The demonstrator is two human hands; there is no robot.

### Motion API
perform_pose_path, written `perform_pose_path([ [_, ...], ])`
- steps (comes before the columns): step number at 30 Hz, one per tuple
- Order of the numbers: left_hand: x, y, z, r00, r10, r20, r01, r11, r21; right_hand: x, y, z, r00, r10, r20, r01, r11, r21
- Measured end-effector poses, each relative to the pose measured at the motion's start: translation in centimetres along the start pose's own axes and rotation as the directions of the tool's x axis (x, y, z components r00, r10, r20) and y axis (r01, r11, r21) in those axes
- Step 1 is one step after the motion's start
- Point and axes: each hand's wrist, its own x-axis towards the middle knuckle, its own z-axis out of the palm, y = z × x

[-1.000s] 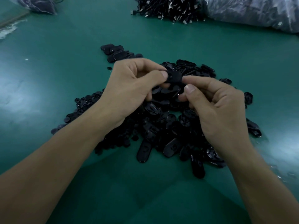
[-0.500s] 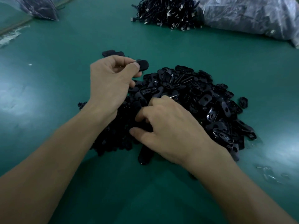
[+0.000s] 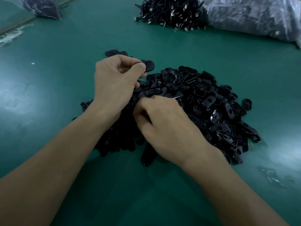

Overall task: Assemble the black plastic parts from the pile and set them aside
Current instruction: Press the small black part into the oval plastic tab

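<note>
One black part (image 3: 149, 66), a flat rounded oval, is pinched between the thumb and forefinger of the left hand (image 3: 114, 85). The other fingers are curled into the palm. The part sticks out to the right of the thumb tip, held clear of the table, just left of centre in the upper half of the frame.

Below it, at the centre of the frame, the right hand (image 3: 166, 128) lies knuckles up on the left side of the pile (image 3: 203, 101). Its fingers are bent down among the loose pieces. The fingertips are blurred and hidden, so I cannot tell whether they have taken hold of anything.

The pile is a wide heap of glossy black oval shells spreading right of centre, and some show a keyhole-shaped opening. A few pieces lie loose at its edges. Just above the left hand, a small group of black parts (image 3: 114, 53) sits apart from the heap.

Everything rests on a green table (image 3: 65, 62). At the top centre is a bundle of black cables (image 3: 169, 12) with pale metal plugs. A large crinkled plastic bag (image 3: 252, 15) fills the upper right corner, and a second bag (image 3: 42, 5) of dark contents lies at the upper left. Any print on the bags is too dim to read.
</note>
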Motion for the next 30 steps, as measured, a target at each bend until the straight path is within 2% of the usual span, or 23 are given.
perform_pose_path([
  [3,-0.1,-0.1,0.0,1.0,0.007,0.029,-0.008,1.0,0.014,0.2,1.3,-1.0,0.99,0.097,-0.105,-0.076,0.979,0.191],
  [8,-1.3,0.0,0.5,0.982,0.002,0.19,-0.023,0.994,0.111,-1.0,5.1,-2.5,0.916,0.26,-0.306,-0.104,0.889,0.445],
  [11,-2.3,0.4,0.9,0.953,0.065,0.295,-0.113,0.982,0.149,-1.9,6.3,-2.8,0.887,0.349,-0.303,-0.058,0.734,0.676],
  [14,-2.9,0.7,1.1,0.92,0.11,0.376,-0.164,0.98,0.113,-2.1,6.8,-3.0,0.907,0.361,-0.218,-0.029,0.569,0.822],
  [22,-3.2,1.1,1.0,0.883,0.184,0.431,-0.184,0.982,-0.042,-2.2,6.6,-3.0,0.921,0.362,-0.146,0.003,0.367,0.93],
  [27,-3.1,1.0,0.9,0.865,0.17,0.472,-0.143,0.985,-0.091,-2.2,6.4,-3.0,0.917,0.366,-0.161,0.017,0.368,0.93],
  [30,-3.1,1.0,0.8,0.853,0.156,0.498,-0.125,0.988,-0.096,-2.3,6.3,-3.0,0.898,0.375,-0.229,0.037,0.455,0.89],
])
